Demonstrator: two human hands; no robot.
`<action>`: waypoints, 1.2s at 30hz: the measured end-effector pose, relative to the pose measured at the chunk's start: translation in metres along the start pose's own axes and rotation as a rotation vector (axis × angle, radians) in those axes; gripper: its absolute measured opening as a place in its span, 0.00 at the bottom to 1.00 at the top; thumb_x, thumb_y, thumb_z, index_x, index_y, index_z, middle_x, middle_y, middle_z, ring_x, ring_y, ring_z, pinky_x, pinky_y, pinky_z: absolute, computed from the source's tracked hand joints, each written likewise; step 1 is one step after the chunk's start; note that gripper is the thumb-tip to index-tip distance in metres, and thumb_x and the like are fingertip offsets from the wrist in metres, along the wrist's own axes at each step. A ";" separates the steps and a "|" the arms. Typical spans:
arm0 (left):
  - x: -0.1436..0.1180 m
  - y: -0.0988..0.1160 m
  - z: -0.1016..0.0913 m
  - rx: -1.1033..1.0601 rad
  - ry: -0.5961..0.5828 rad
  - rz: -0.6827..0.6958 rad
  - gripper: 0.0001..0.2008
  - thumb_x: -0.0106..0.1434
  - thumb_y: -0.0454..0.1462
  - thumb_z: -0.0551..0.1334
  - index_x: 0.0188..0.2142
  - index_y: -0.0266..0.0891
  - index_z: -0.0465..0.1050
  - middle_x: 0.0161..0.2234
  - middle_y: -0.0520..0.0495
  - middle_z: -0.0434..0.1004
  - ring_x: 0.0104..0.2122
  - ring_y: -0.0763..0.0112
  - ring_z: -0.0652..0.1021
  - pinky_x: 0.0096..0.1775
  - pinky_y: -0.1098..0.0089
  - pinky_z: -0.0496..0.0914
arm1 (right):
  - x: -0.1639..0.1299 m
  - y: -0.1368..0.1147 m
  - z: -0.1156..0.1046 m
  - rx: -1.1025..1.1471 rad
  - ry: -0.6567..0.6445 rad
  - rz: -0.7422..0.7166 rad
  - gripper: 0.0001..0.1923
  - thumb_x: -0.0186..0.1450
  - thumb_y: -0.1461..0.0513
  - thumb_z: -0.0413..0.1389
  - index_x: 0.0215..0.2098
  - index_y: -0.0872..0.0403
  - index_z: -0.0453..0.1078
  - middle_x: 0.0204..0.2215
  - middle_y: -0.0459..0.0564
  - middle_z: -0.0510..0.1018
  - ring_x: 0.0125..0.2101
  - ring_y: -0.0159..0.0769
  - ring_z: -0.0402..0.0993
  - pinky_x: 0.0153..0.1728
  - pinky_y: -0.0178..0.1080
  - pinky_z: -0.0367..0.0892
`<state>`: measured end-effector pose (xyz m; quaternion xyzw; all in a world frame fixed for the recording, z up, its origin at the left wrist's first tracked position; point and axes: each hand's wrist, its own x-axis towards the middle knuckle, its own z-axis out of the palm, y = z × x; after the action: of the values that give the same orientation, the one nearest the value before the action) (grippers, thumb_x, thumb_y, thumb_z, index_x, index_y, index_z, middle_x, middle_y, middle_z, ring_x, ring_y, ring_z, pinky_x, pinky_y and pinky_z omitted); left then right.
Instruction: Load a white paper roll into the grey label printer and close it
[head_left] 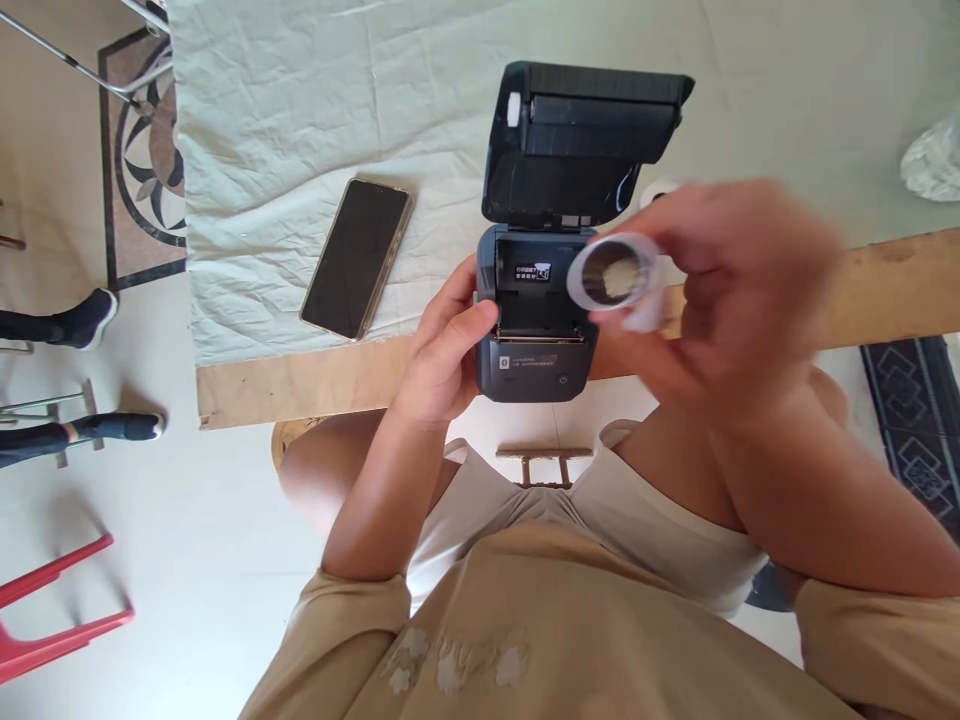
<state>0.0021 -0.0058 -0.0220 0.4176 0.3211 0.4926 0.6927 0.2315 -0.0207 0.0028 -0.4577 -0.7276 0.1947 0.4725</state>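
Paper roll held over an open label printer

Small white paper roll with a hollow core sits in the fingers of the right hand, closed around its right side, core facing the camera. The roll is blurred and hangs just right of the open bay of the dark grey plastic label printer. The left hand grips the printer's left wall, thumb laid on the near left corner, fingers curled around the side. The printer's black lid stands tipped back on the far side. It rests at the near edge of the tabletop, which is bare wood there and covered farther back by a wrinkled pale green cloth. To the left lies a black smartphone with a gold rim, face up on the cloth, well apart from the printer.
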 end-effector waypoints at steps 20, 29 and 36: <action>-0.001 -0.009 -0.010 0.151 -0.018 0.003 0.42 0.54 0.54 0.84 0.65 0.52 0.78 0.60 0.47 0.84 0.64 0.43 0.84 0.62 0.52 0.82 | -0.013 -0.013 0.009 -0.146 -0.184 -0.123 0.21 0.74 0.45 0.65 0.59 0.44 0.75 0.53 0.50 0.80 0.63 0.45 0.77 0.53 0.49 0.78; -0.001 -0.011 -0.015 0.178 -0.050 0.028 0.40 0.51 0.55 0.85 0.61 0.52 0.81 0.64 0.46 0.82 0.65 0.43 0.83 0.62 0.53 0.82 | -0.001 0.004 -0.003 0.113 -0.050 0.116 0.28 0.75 0.42 0.60 0.69 0.40 0.68 0.65 0.51 0.73 0.70 0.44 0.72 0.38 0.38 0.81; -0.008 -0.002 0.004 0.161 -0.017 0.018 0.31 0.62 0.56 0.79 0.60 0.52 0.79 0.56 0.47 0.83 0.63 0.46 0.83 0.59 0.55 0.82 | -0.011 0.024 0.017 0.337 -0.234 0.235 0.46 0.67 0.34 0.67 0.75 0.38 0.60 0.59 0.50 0.77 0.38 0.29 0.76 0.26 0.30 0.73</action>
<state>0.0036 -0.0147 -0.0218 0.4791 0.3502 0.4675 0.6551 0.2295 -0.0152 -0.0277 -0.4284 -0.6762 0.4186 0.4289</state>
